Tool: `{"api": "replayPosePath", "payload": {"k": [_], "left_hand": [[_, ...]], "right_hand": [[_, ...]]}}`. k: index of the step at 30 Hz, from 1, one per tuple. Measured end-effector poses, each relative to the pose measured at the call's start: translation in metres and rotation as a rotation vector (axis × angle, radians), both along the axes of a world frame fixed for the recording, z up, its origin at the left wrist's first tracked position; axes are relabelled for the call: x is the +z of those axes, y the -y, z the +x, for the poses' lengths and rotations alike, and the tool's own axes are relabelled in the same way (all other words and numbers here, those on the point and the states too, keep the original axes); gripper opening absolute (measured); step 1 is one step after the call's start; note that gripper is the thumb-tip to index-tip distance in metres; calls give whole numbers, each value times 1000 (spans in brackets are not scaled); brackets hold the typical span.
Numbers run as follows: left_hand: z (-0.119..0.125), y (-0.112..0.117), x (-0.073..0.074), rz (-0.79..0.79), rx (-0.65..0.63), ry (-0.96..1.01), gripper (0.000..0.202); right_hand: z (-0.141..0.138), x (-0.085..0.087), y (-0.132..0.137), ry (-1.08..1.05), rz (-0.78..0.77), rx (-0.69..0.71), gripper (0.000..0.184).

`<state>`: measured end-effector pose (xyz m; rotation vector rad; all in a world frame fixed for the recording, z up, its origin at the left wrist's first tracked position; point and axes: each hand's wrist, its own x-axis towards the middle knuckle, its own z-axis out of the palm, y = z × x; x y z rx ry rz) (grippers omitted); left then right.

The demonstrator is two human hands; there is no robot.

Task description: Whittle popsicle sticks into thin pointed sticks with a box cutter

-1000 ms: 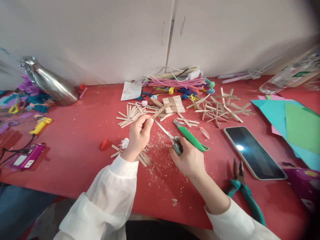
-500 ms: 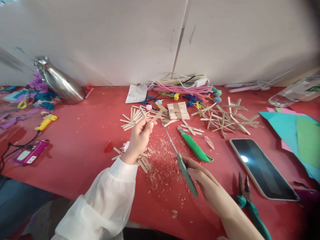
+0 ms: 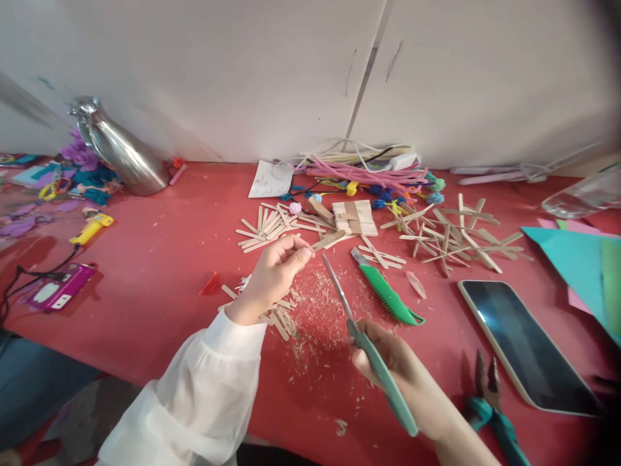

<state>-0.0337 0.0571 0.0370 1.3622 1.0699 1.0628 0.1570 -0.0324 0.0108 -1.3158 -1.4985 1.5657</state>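
My left hand point(image 3: 279, 272) is closed, its thumb and fingers pinching the end of a wooden craft stick point(image 3: 328, 241) that points up and to the right. My right hand point(image 3: 407, 372) grips a pair of scissors point(image 3: 381, 372) by the green handles. The scissors' blades look closed, and their tip is just below the stick, apart from it. Wood shavings point(image 3: 317, 317) are scattered on the red table below both hands. A green utility knife point(image 3: 388, 294) lies to the right of the scissors. Craft sticks point(image 3: 279, 320) lie partly hidden behind my left wrist.
Loose craft sticks point(image 3: 266, 226) and a flat panel of joined sticks point(image 3: 361, 220) lie behind my hands. More sticks point(image 3: 456, 233) are heaped to the right, near a phone point(image 3: 524, 343) and pliers point(image 3: 490, 401). A metal jug point(image 3: 126, 155) and a yellow glue gun point(image 3: 94, 228) stand left.
The scissors have turned so their handles swing down and right, and their tip has dropped away from the stick. The stick now tilts flatter to the right. The whole view has shifted slightly.
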Motion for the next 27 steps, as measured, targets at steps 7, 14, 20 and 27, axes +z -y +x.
{"api": "replayPosePath", "payload": {"k": [7, 14, 20, 27], "left_hand": [[0, 4, 2, 67, -26, -76, 17], [1, 5, 2, 100, -1, -152, 19], [2, 5, 1, 72, -7, -113, 20], [3, 6, 1, -4, -13, -54, 19]], "right_hand": [[-1, 0, -4, 19, -87, -5, 37], [0, -9, -5, 2, -131, -27, 40], [2, -17, -3, -20, -149, -33, 36], [2, -17, -3, -39, -153, -27, 39]]}}
